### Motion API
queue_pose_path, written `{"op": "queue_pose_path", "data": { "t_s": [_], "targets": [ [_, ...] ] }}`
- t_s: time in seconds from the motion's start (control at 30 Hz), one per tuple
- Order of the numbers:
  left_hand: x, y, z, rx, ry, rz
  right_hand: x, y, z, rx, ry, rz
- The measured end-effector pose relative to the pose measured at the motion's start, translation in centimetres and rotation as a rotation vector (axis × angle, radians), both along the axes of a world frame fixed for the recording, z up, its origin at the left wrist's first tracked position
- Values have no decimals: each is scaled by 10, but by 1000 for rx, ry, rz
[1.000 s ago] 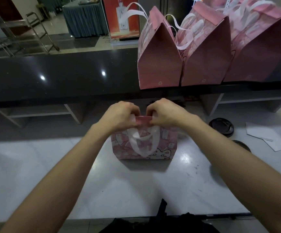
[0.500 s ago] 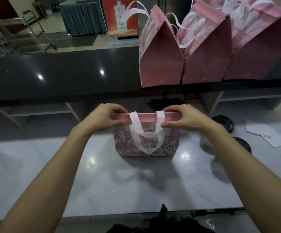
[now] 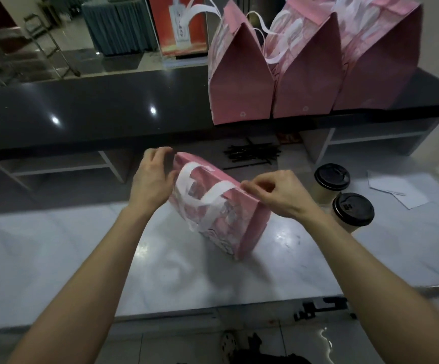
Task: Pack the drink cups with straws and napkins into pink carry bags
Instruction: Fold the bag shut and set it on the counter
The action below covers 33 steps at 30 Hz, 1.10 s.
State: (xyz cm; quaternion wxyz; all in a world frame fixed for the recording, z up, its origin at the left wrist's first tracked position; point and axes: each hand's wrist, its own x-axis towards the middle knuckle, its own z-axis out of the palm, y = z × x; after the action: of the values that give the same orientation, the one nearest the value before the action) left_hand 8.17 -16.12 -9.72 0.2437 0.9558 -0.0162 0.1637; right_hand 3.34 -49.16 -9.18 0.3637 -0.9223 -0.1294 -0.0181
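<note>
Matt pink paper bag (image 3: 242, 219), glossy black counter (image 3: 95, 111), polished marble worktop (image 3: 187, 279)

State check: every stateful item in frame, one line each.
Small pink carry bag with white handles: top folded shut, tilted
Left hand: open, touching bag's far end
Right hand: pinching folded top
Two black-lidded paper cups: upright, unpacked
Three tall pink bags: closed, upright
</note>
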Motion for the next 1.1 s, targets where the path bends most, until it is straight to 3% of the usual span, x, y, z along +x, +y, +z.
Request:
{"op": "queue_pose_path", "data": {
  "t_s": [0.07, 0.17, 0.27, 0.33, 0.47, 0.6, 0.77, 0.83, 1.1],
  "targets": [
    [-16, 7, -13, -117, -13, 144, -13, -6, -12, 165, 111, -39],
    [-52, 11, -31, -362, 66, 259, -34, -7, -37, 215, 360, 3],
    [-96, 1, -53, -665, 270, 181, -53, -12, -63, 291, 354, 21],
    [-126, -9, -68, -769, 428, 13, -63, -16, -83, 280, 326, 15],
    [-154, -24, -89, -655, 611, -196, -81, -8, -99, 70, 350, 88],
    [-156, -32, -95, -653, 662, -153, -79, 17, -100, 161, 320, 169],
    [-164, -36, -110, -510, 520, -108, -92, 40, -95, 165, 249, 140],
    [-173, -35, -106, -543, 495, -124, -100, 45, -92, 167, 235, 131],
    [-181, 17, -35, -521, 371, -242, -113, 91, -46, 170, 113, 66]
  ]
}}
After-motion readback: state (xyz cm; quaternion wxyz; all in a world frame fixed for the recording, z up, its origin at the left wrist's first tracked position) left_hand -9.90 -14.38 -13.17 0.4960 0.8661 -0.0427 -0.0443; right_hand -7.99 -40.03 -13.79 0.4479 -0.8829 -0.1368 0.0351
